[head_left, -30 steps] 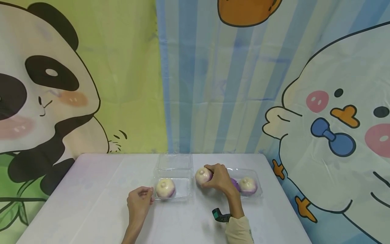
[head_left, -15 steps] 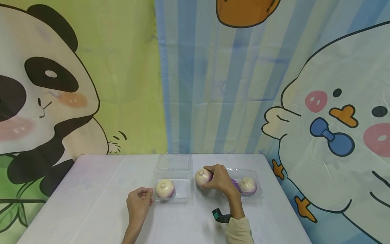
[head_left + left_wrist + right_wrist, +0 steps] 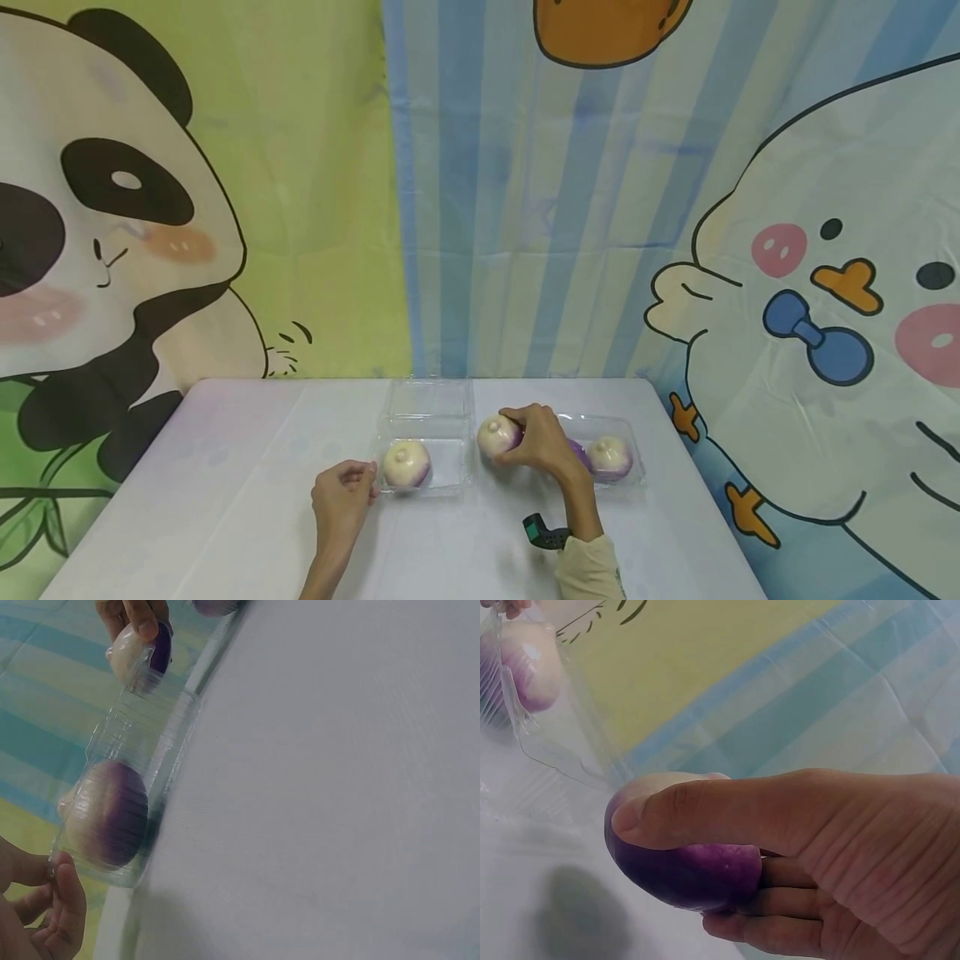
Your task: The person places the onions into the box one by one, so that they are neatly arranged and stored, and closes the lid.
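My right hand (image 3: 542, 440) grips a purple-and-white onion (image 3: 498, 436), thumb on one side and fingers curled round the other. It is held above the table, just right of an open clear plastic clamshell box (image 3: 450, 490). In the right wrist view, this onion's purple side (image 3: 682, 874) faces the camera and a shadow lies on the table below. My left hand (image 3: 342, 502) pinches the box's left edge between thumb and finger, seen closely in the left wrist view (image 3: 56, 900). A second onion (image 3: 407, 464) sits in the left part of the box, its pale nubbed end up.
To the right stands a clear plastic tray (image 3: 637, 475) with a pale-topped onion (image 3: 611, 457) and a purple one (image 3: 579, 452), partly hidden by my right wrist. The clamshell's lid (image 3: 427, 398) lies back toward the far table edge. A black strap device (image 3: 544, 532) is on my right wrist.
The onion in my right hand has shifted very slightly left, toward the box. My left hand stays at the box's edge.
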`<state>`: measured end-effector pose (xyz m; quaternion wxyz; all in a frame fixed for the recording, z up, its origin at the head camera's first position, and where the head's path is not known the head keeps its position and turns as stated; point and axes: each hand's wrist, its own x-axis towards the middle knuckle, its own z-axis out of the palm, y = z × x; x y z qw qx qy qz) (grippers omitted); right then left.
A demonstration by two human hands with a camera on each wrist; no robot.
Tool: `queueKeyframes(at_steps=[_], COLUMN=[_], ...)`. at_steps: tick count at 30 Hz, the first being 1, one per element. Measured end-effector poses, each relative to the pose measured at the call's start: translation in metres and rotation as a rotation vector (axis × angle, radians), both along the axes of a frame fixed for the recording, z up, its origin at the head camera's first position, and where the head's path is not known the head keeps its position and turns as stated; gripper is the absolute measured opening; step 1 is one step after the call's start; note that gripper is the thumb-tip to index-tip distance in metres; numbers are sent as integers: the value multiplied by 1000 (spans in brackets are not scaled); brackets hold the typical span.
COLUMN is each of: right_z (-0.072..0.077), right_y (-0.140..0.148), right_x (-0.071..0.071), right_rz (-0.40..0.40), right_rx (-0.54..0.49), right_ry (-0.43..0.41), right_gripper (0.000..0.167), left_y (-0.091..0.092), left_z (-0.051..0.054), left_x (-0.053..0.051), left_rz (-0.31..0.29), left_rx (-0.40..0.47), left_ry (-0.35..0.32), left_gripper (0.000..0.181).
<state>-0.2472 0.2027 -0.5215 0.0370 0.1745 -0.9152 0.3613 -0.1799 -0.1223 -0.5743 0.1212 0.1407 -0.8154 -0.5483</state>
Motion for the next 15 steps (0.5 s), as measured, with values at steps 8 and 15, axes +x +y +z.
queueKeyframes(at_steps=[8,15], right_z=[3,5], right_y=[-1,-2], right_x=[2,4], right_rz=[14,31], right_rx=[-20,-1], right_ry=[1,5], right_gripper=[78,79], left_y=[-1,0], left_z=[0,0], left_x=[0,1], left_rz=[-9,-3], left_rx=[10,11], left_ry=[12,4], left_gripper=[17,18])
